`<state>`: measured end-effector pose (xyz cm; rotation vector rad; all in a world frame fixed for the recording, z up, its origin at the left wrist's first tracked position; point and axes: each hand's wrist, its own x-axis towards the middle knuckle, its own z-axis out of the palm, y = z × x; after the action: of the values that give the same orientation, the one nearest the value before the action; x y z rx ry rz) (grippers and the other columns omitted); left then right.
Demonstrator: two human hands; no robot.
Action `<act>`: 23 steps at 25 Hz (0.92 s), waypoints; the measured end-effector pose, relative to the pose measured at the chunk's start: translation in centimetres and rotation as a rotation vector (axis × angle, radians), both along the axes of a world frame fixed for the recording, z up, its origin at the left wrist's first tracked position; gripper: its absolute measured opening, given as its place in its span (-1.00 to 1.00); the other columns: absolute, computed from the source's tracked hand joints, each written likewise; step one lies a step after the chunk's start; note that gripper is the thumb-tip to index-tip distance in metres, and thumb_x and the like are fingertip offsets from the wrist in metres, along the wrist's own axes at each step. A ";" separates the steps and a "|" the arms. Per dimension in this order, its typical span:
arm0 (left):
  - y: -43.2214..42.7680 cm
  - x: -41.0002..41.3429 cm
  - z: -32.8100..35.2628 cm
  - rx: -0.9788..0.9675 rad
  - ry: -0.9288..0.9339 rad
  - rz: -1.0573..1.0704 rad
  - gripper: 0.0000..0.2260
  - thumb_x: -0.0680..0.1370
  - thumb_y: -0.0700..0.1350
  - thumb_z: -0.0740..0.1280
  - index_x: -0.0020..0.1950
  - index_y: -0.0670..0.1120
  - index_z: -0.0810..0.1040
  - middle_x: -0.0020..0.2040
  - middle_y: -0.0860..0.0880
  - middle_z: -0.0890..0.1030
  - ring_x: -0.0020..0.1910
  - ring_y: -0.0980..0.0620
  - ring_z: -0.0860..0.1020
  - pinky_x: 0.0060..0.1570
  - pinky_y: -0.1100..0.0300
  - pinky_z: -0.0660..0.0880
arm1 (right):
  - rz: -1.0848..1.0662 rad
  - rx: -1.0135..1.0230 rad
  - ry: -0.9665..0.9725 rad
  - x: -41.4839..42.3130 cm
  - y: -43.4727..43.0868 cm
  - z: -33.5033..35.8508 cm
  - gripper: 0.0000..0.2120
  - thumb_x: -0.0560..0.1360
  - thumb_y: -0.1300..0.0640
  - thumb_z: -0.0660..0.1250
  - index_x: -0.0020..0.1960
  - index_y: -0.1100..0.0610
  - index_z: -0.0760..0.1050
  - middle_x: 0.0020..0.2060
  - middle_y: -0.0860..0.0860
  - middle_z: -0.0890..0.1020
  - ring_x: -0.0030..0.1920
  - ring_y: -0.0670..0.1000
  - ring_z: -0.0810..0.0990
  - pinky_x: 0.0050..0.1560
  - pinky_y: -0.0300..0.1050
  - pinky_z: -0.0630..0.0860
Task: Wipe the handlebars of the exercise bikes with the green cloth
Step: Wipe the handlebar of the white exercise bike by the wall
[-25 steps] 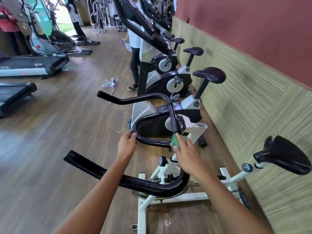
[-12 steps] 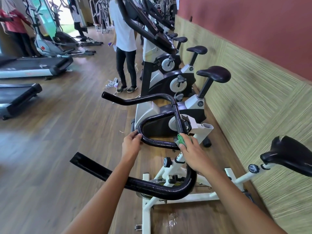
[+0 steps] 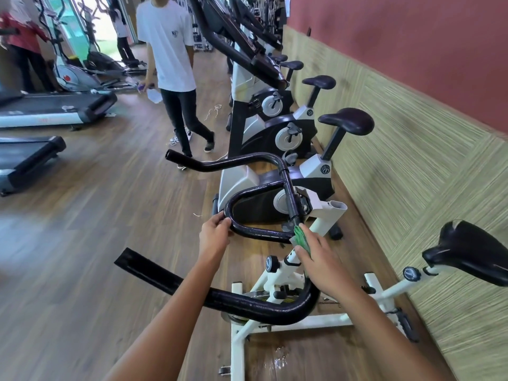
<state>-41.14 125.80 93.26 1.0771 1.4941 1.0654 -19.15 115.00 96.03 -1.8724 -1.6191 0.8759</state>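
While left hand grips outer bend of handlebars, right hand pinches green cloth against stem end; best wrap cloth round tube, drag along curve.

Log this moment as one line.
left hand: grips handlebar loop | right hand: holds green cloth against handlebar loop | step: wiping

Open wooden floor lies left of the handlebars; the wall and a neighbouring bike crowd the right and front.
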 end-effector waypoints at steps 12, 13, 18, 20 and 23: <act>-0.5 0.2 0.1 -0.007 -0.056 -0.014 -0.71 0.66 -0.14 0.18 0.33 0.06 0.53 -0.10 0.03 0.65 -0.19 0.06 0.56 -0.19 0.14 0.48 | 0.243 0.406 -0.600 -3.3 2.6 1.3 -0.44 0.63 0.05 0.19 0.58 -0.04 0.10 0.52 -0.01 0.27 0.40 0.07 0.41 0.37 0.04 0.37; -0.7 0.3 0.3 -0.005 -0.070 -0.016 -0.72 0.66 -0.15 0.17 0.31 0.06 0.53 -0.11 0.02 0.63 -0.21 0.07 0.55 -0.21 0.15 0.46 | 0.331 0.419 -0.727 -3.2 3.0 0.5 -0.45 0.62 0.04 0.17 0.58 -0.03 0.15 0.51 0.01 0.30 0.42 0.09 0.40 0.41 0.05 0.32; -0.3 0.3 0.2 -0.014 -0.104 -0.006 -0.70 0.65 -0.18 0.19 0.36 -0.03 0.50 -0.08 -0.02 0.63 -0.22 0.07 0.52 -0.29 0.24 0.43 | 0.482 0.466 -0.913 -1.7 4.8 -1.3 -0.41 0.57 -0.07 0.25 0.56 -0.01 0.21 0.46 0.03 0.43 0.36 0.11 0.50 0.26 0.02 0.49; -0.2 0.3 0.2 -0.022 -0.126 0.006 -0.70 0.63 -0.15 0.22 0.35 -0.08 0.53 0.00 -0.06 0.67 -0.16 0.03 0.56 -0.18 0.18 0.47 | 0.510 0.473 -0.942 -1.7 5.4 -1.8 -0.36 0.56 -0.11 0.30 0.57 -0.01 0.18 0.48 0.03 0.40 0.37 0.10 0.49 0.24 0.00 0.50; -0.2 0.1 0.1 -0.014 -0.139 0.024 -0.78 0.64 -0.04 0.22 0.10 -0.06 0.64 -0.05 0.02 0.67 -0.08 0.02 0.56 -0.04 0.09 0.46 | 0.516 0.447 -0.932 -3.1 6.1 -1.6 -0.43 0.59 -0.11 0.17 0.56 0.00 0.23 0.47 0.03 0.42 0.37 0.09 0.50 0.21 -0.03 0.51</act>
<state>-41.03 125.57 93.33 0.9577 1.4042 1.1214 -22.26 121.13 94.40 -1.6167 -2.6347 -0.3020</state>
